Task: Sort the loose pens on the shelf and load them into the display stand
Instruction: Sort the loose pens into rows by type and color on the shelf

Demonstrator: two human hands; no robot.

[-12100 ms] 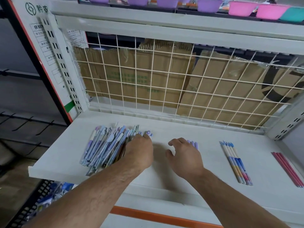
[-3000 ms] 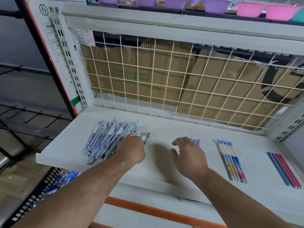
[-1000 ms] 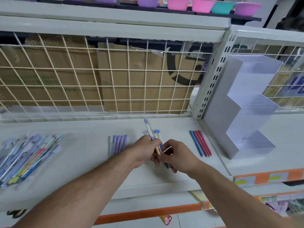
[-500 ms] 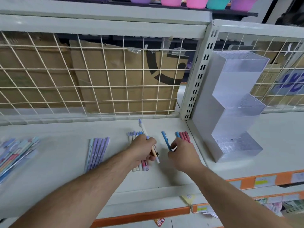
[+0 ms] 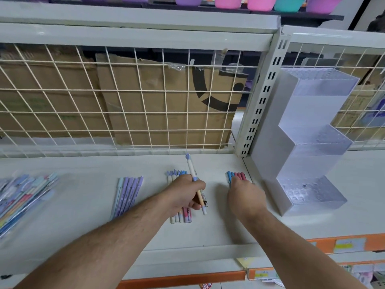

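Observation:
My left hand point(image 5: 184, 192) grips a white and tan pen point(image 5: 192, 172) that points away from me, above a sorted row of white and pink pens point(image 5: 180, 215) on the white shelf point(image 5: 79, 209). My right hand point(image 5: 244, 195) lies on the row of blue and red pens point(image 5: 236, 175); its fingertips are hidden. A row of purple pens point(image 5: 128, 192) lies to the left. The unsorted heap of pens point(image 5: 20, 199) sits at the far left. The clear stepped display stand point(image 5: 308, 147) stands on the neighbouring shelf at the right.
A wire grid back panel point(image 5: 129, 101) with cardboard boxes behind it closes off the rear. A perforated upright post point(image 5: 260, 105) separates the two shelf bays. Coloured bowls point(image 5: 260, 2) line the shelf above. Orange price strips point(image 5: 337, 245) run along the front edges.
My right hand has carried the blue pen to the blue and red row and set it down there. My left hand keeps its pen. The view has shifted slightly left.

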